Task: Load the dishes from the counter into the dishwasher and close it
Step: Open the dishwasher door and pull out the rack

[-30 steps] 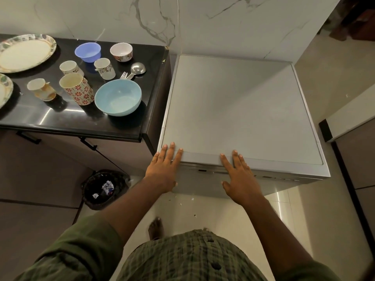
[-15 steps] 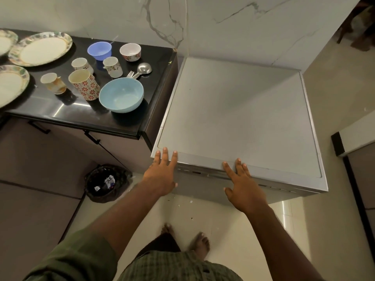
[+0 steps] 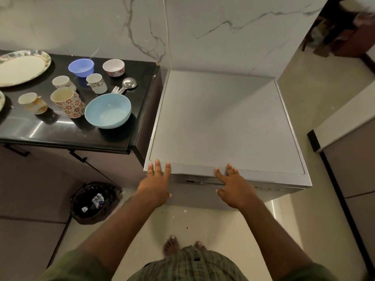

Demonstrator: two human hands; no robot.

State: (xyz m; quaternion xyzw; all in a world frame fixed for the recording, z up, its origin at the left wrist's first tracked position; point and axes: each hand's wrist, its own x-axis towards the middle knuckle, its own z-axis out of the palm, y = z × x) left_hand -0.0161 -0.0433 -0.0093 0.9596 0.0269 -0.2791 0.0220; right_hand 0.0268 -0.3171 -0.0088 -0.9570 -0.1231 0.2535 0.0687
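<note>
The grey dishwasher (image 3: 223, 122) stands right of the black counter (image 3: 50, 130), its door shut. My left hand (image 3: 155, 185) and my right hand (image 3: 235, 187) reach over its front top edge, fingers straight, fingertips touching the edge. On the counter sit a light blue bowl (image 3: 108, 110), a floral mug (image 3: 68, 102), a purple bowl (image 3: 81, 67), a white patterned bowl (image 3: 113, 67), two small cups (image 3: 97, 83) (image 3: 61, 82), a tipped cup (image 3: 32, 102), a fork (image 3: 115, 89), a ladle (image 3: 128, 83) and a large plate (image 3: 22, 66).
A black bin (image 3: 92, 201) with rubbish stands on the floor below the counter. Cabinet handles (image 3: 78, 156) stick out under the counter edge. Another cabinet (image 3: 345, 149) stands to the right. My bare feet (image 3: 183, 245) are on the tiled floor before the dishwasher.
Both hands have slid back from the top panel to the dishwasher's front edge. I have stepped back a little and the view has shifted.
</note>
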